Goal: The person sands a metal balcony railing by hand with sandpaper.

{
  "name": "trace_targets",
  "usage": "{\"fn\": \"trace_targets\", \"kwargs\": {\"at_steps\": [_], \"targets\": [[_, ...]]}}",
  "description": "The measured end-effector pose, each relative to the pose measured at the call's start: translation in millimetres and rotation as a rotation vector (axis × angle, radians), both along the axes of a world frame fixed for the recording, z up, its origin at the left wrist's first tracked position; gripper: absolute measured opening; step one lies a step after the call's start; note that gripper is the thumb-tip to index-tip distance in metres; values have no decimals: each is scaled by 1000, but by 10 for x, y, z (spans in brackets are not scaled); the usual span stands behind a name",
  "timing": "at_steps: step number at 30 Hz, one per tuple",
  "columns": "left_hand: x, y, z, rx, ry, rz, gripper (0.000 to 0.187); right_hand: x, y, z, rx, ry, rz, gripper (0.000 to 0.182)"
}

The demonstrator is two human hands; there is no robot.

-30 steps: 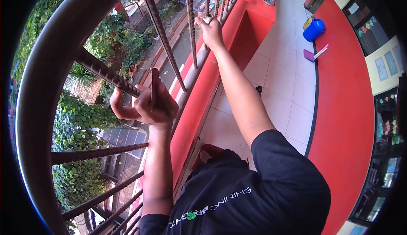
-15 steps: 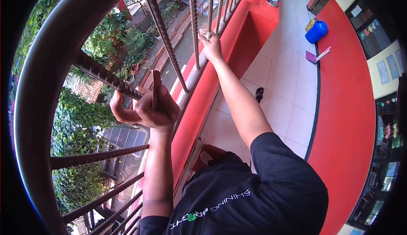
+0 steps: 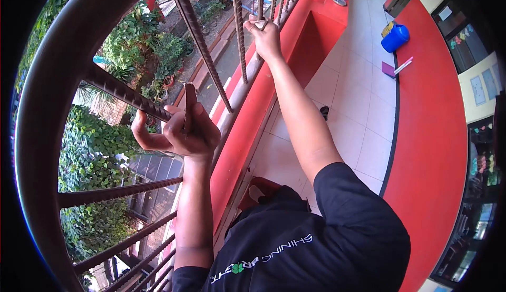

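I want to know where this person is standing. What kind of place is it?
Probably an upstairs balcony or open corridor of a building. A railing of ribbed metal bars edges a white tiled floor, with a garden far below. The left hand and right hand are at the bars.

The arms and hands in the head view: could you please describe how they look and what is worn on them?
Both arms are bare from the short sleeves down. The left hand and right hand wear no gloves, and no watch or rings show. The black T-shirt carries white lettering and a small green clover mark on the chest.
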State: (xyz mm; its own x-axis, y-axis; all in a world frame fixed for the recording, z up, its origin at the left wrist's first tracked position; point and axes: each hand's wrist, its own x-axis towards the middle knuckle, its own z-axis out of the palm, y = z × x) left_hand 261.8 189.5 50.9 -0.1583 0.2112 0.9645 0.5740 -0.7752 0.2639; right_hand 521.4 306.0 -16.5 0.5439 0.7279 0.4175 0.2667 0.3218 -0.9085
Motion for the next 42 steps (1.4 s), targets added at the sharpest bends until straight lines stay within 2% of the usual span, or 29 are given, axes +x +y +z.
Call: {"fn": "trace_targets", "kwargs": {"at_steps": [2,4,6,8,9,12,13,16,18,20,22,23,25,26,28,29,30,32,33,34,36,38,40,42], "targets": [[-15,-8,4,4,12,1,27,-31,56,-123,45,4,-11,25],[-58,31,23,23,21,1,27,-168,137,-482,306,315,22,15],[-98,53,-5,52,99,67,26,-121,78,-445,224,216,11,19],[-105,6,-22,8,89,27,25,40,12,-345,-175,-86,18,27],[-106,30,-38,11,93,29,25,52,17,-325,-116,-78,59,34],[-125,49,-41,10,98,44,24,-40,-54,-269,-40,10,33,33],[-125,54,-45,17,100,31,24,-60,-78,-234,-78,-48,-7,33],[-123,70,-32,35,100,2,23,-28,7,-376,-5,-30,36,33],[-113,72,-72,42,96,-9,23,-73,-45,-283,-33,-1,27,37],[-85,58,-141,-72,14,-116,22,-84,-90,-193,-173,-185,-84,41],[-118,51,-91,-36,67,-51,21,-139,-68,-110,-173,-129,-91,46],[-130,42,-62,-1,124,11,20,-161,-44,-91,-152,-153,-186,46],[-92,42,-97,-23,81,-34,21,-219,-28,-61,-72,-183,-350,38],[-84,44,-101,-46,41,-78,22,-238,-58,-29,-67,-187,-348,38],[-113,82,-100,18,117,-2,22,-232,-125,55,34,-126,-176,24],[-71,104,-119,-8,30,-112,21,-175,-147,73,41,-196,-88,25],[-46,125,-127,-34,-57,-223,21,-166,-155,63,157,-105,-48,24],[-90,128,-64,69,7,-146,19,-140,-243,87,308,-64,-28,32],[-95,94,-29,74,41,-96,20,-211,-322,201,298,81,58,38],[-97,77,-13,79,75,-45,20,-193,-492,323,131,11,25,39],[-81,86,-49,64,44,-92,20,-78,-427,254,285,295,65,36],[-80,54,5,80,69,-40,20,118,-479,250,230,245,152,41],[-113,83,-86,49,91,-43,20,206,-517,318,-46,78,147,37],[-110,98,-96,21,109,-48,20,315,-364,292,-62,89,190,33]]}}
